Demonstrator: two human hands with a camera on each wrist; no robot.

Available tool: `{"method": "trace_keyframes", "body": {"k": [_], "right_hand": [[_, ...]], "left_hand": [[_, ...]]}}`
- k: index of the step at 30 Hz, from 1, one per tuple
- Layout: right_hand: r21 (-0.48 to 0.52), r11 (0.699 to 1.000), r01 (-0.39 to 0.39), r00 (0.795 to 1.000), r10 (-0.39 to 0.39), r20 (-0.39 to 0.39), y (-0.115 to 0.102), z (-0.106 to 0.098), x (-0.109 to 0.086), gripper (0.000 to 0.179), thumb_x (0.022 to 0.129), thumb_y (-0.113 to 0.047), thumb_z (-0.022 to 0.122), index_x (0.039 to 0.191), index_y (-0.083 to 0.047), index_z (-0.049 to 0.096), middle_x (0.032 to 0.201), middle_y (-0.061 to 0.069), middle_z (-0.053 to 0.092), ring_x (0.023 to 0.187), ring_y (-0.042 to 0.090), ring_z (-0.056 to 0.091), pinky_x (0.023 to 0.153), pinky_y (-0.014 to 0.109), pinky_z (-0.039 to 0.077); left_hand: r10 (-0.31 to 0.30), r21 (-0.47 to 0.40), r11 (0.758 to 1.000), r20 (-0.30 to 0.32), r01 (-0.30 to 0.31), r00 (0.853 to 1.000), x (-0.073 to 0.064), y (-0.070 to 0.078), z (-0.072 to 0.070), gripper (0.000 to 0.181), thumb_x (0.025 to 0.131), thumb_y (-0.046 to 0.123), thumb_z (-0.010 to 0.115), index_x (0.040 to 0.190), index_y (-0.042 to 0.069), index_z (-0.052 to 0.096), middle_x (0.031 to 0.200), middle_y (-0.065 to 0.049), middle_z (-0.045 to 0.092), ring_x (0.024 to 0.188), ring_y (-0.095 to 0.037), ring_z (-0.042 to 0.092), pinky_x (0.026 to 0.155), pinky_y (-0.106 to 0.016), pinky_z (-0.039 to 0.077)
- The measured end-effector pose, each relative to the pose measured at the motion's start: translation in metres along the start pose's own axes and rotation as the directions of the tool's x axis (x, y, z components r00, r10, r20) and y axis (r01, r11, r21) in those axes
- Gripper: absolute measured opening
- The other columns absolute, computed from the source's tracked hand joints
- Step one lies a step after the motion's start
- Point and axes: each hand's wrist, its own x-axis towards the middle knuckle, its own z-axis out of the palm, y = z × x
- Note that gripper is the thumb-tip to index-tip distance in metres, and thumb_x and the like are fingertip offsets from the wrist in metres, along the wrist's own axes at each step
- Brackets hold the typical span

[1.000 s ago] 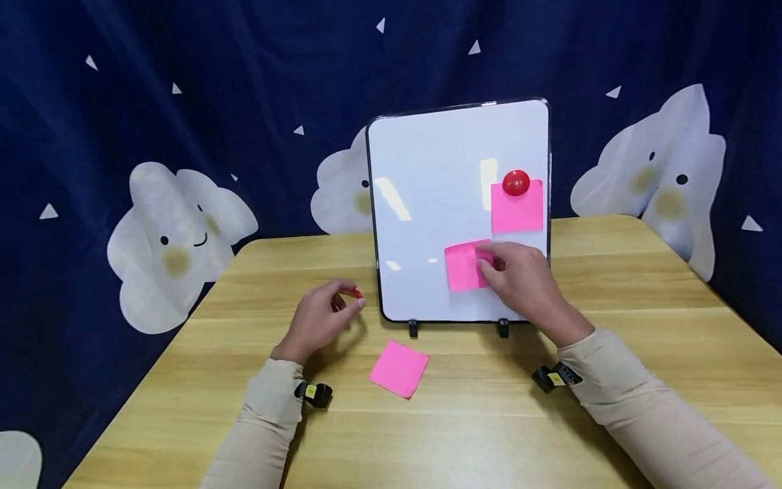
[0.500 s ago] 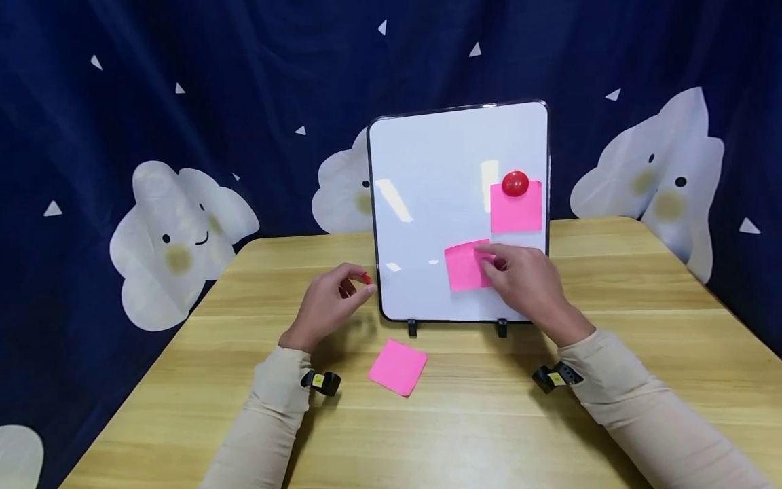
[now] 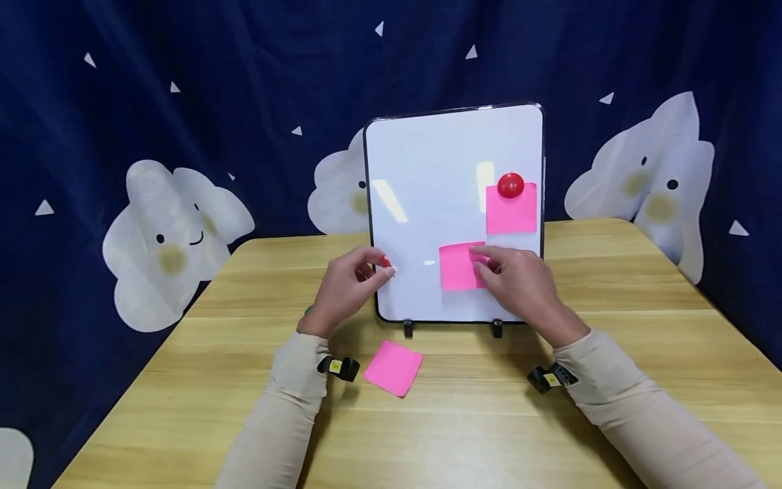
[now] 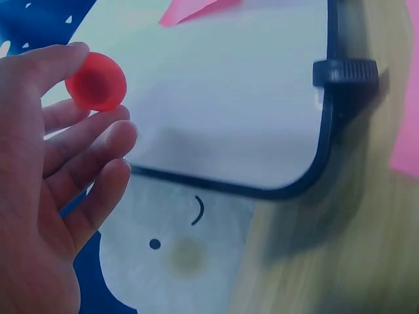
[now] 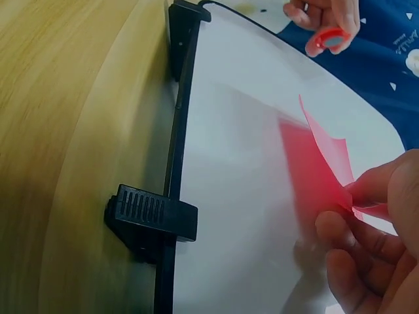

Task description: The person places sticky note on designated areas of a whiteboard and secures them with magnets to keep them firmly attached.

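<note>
My left hand (image 3: 348, 288) pinches a round red magnet (image 4: 96, 82) between thumb and fingertips, at the left edge of the whiteboard (image 3: 427, 163). In the right wrist view the magnet's flat underside shows. My right hand (image 3: 522, 282) holds a pink sticky note (image 3: 457, 268) by its right side, low in front of the board. Seen from the right wrist, the note (image 5: 332, 154) bends away from the white surface, and its pink reflection shows there. Up and to the right, a second pink note (image 3: 510, 216) hangs under another red magnet (image 3: 510, 185).
A third pink note (image 3: 394, 369) lies on the wooden table (image 3: 464, 435) in front of the board. Black feet (image 3: 408, 329) prop the board up. Something small and green (image 3: 308, 310) peeks out behind my left hand. A dark blue curtain (image 3: 275, 61) hangs behind.
My left hand has moved right and up with the red magnet, from beside the board to its left edge. The right hand and its note have stayed almost in place.
</note>
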Motion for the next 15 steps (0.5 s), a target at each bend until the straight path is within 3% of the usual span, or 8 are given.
{"method": "trace_keyframes", "body": {"k": [4, 11, 15], "right_hand": [[-0.005, 1.0, -0.002, 1.0, 0.002, 0.015, 0.001, -0.001, -0.001, 0.034, 0.092, -0.014, 0.072, 0.126, -0.013, 0.072, 0.08, 0.007, 0.07, 0.066, 0.021, 0.056, 0.055, 0.033, 0.043], [-0.024, 1.0, 0.002, 1.0, -0.001, 0.03, 0.001, -0.001, -0.001, 0.035, 0.093, -0.012, 0.07, 0.128, -0.015, 0.071, 0.069, 0.002, 0.062, 0.061, 0.019, 0.051, 0.052, 0.033, 0.04], [-0.022, 1.0, 0.004, 1.0, -0.003, 0.024, 0.001, -0.001, 0.0, 0.036, 0.092, -0.01, 0.07, 0.128, -0.014, 0.071, 0.063, 0.0, 0.058, 0.057, 0.019, 0.049, 0.05, 0.032, 0.039]], "left_hand": [[0.01, -0.026, 1.0, 0.006, -0.01, 1.0, 0.009, 0.007, 0.009, 0.027, 0.092, 0.026, 0.075, 0.114, 0.011, 0.069, 0.097, 0.004, 0.07, 0.07, -0.014, 0.061, 0.063, -0.032, 0.053], [-0.033, -0.044, 0.998, 0.03, 0.034, 0.999, 0.019, 0.019, 0.026, 0.03, 0.092, 0.029, 0.075, 0.117, 0.014, 0.068, 0.101, 0.006, 0.069, 0.074, -0.013, 0.063, 0.065, -0.033, 0.055], [0.001, -0.056, 0.998, 0.02, 0.0, 1.0, 0.024, 0.024, 0.033, 0.032, 0.092, 0.029, 0.075, 0.119, 0.014, 0.069, 0.102, 0.007, 0.069, 0.074, -0.012, 0.063, 0.064, -0.033, 0.055]]}}
